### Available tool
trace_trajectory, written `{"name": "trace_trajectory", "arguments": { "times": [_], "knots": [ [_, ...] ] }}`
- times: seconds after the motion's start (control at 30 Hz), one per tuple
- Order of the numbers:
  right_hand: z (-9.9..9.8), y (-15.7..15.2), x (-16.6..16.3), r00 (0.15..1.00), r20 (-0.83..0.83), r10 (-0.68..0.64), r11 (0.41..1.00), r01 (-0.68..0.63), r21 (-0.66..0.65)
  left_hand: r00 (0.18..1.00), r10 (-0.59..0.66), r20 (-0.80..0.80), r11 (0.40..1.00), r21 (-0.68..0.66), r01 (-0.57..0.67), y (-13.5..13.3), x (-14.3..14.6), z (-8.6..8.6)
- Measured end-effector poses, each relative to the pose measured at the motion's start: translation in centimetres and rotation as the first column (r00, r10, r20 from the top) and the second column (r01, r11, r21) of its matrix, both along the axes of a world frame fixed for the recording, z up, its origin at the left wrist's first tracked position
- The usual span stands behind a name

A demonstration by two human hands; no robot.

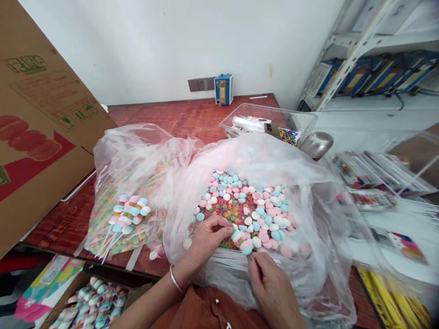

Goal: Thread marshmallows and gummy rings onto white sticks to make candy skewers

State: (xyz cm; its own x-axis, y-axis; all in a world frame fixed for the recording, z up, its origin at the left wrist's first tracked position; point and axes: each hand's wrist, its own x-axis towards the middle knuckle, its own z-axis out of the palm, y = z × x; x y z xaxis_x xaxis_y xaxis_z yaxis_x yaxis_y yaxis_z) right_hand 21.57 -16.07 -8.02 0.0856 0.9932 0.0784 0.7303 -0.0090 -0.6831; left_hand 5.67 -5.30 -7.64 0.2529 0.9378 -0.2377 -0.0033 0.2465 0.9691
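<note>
A short skewer of pink, white and blue candies (pixel 242 241) is upright and slightly tilted between my hands. My right hand (pixel 274 289) is closed below it, with thumb and forefinger pinching at the stick's end. My left hand (pixel 210 238) pinches at the top of the skewer, its thumb and forefinger closed there; the exact contact is partly hidden. Beyond my hands, loose pastel candies (pixel 270 214) lie in a clear plastic bag (pixel 302 169), around small coloured ring candies (pixel 226 211). White sticks (pixel 228 259) lie along the near side of the bag.
Several filled skewers (pixel 129 214) rest on another bag of ring candies (pixel 103 205) at left. A cardboard box (pixel 41 114) stands beyond. A clear tub (pixel 240 112) and metal scoop (pixel 317 144) sit at the back. Wrapped candy skewers (pixel 92 306) fill a lower box.
</note>
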Motion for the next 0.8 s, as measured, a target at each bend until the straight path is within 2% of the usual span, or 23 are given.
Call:
{"name": "trace_trajectory", "arguments": {
  "times": [0.1,0.17,0.3,0.4,0.53,0.67,0.73,0.8],
  "knots": [
    [0.2,0.4,-0.5,0.997,-0.072,0.026,0.997,-0.020,0.076,0.959,0.131,0.251,0.976,-0.202,-0.080,0.0,1.0,0.6],
    [0.2,0.7,-0.4,0.992,-0.109,0.057,0.994,-0.045,0.104,0.879,0.177,0.444,0.950,-0.309,-0.035,0.0,2.0,1.4],
    [-0.9,0.5,0.4,0.993,-0.115,-0.003,0.998,0.010,0.062,0.756,0.124,0.643,0.945,-0.308,0.108,-0.6,4.2,2.7],
    [-2.3,0.0,0.8,0.992,-0.108,-0.065,0.996,0.071,0.052,0.718,0.146,0.680,0.940,-0.322,0.114,-1.2,5.6,2.8],
    [-3.4,-0.4,0.5,0.988,-0.129,-0.084,0.996,0.088,0.025,0.705,0.204,0.679,0.922,-0.376,0.095,-1.8,6.8,2.6],
    [-2.5,0.6,-0.3,0.974,-0.188,-0.130,0.991,0.123,-0.052,0.695,0.243,0.677,0.920,-0.387,0.056,-2.2,7.1,2.5],
    [-1.6,1.6,-0.5,0.944,-0.304,-0.128,0.991,0.109,-0.080,0.718,0.244,0.652,0.929,-0.369,0.019,-2.2,6.8,2.2],
    [-0.9,2.6,-0.7,0.859,-0.496,-0.131,0.985,0.059,-0.159,0.775,0.208,0.597,0.942,-0.336,0.006,-1.8,6.3,1.8]
  ]
}}
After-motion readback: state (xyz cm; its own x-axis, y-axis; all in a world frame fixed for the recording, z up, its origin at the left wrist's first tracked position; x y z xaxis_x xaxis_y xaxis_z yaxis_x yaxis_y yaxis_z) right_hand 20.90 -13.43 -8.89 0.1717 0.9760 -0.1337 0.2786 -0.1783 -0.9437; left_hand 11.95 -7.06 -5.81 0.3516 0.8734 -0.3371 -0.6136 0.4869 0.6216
